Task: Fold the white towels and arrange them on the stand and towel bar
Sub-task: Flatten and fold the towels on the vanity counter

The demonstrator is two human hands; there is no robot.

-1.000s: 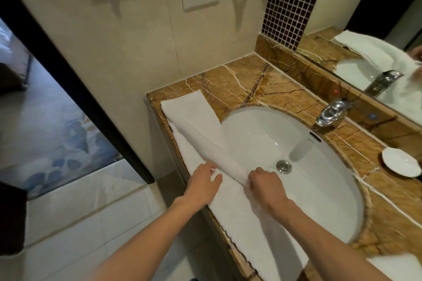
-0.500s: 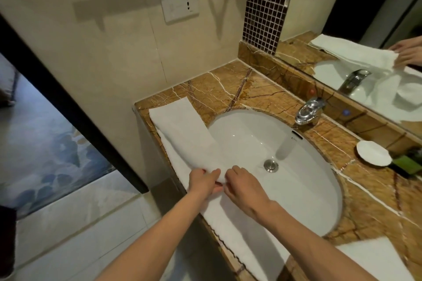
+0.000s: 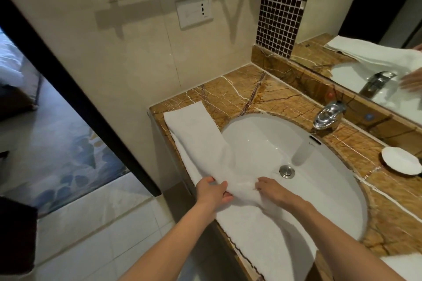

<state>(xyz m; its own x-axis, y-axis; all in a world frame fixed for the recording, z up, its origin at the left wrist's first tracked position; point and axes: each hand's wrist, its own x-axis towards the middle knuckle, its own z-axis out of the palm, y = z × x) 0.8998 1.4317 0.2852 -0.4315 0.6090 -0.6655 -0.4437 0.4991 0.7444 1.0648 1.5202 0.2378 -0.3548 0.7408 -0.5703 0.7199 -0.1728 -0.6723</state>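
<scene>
- Two bare hands are seen at the front rim of the sink, both on one white towel (image 3: 228,166).
- Left hand (image 3: 213,193): grip closed on a gathered fold of the towel, thumb on top, fingers tucked beneath the cloth.
- Right hand (image 3: 272,191): fingers bent and pressed down on the same fold, just beside the left hand; whether the cloth is pinched or only pressed cannot be told.
- White towel: a long, folded strip, laid along the front edge of the desk (image 3: 274,96) from the left corner by the wall towards the viewer; its inner side sags over the rim into the basin, its outer hem follows the desk's front edge.
- Sink (image 3: 319,178): oval, white, glossy, set into the desk; round metal drain plug (image 3: 286,171) just beyond the right hand.
- Desk: brown marble with pale veins, bare at the back left corner.
- Faucet (image 3: 328,115): chromed, at the rear of the basin.
- Small white dish (image 3: 400,161): at the right, near the mirror (image 3: 376,29).
- Second piece of white cloth (image 3: 404,267): at the lower right corner, only partly in view.
- Open tiled floor (image 3: 91,235) is seen to the left of the desk.
</scene>
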